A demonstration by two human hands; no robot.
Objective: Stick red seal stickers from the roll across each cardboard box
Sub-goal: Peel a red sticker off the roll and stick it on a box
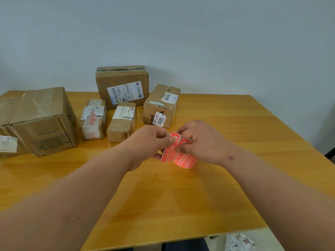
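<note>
Here, the roll of red stickers is held above the glossy wooden table. Left hand fingers pinch a peeling rectangular sticker; right hand fingers curl around the roll. Taped cardboard boxes, creased and bearing paper labels, stand beyond.

Bright, even, soft light fills the scene. The desk shows a broad pale sheen across its far right part, and the boxes cast only faint, short shadows. Wide-angle distortion bends the desk edges and stretches the near forearms. Fine print on labels is soft, and edges look slightly blurred.
</note>
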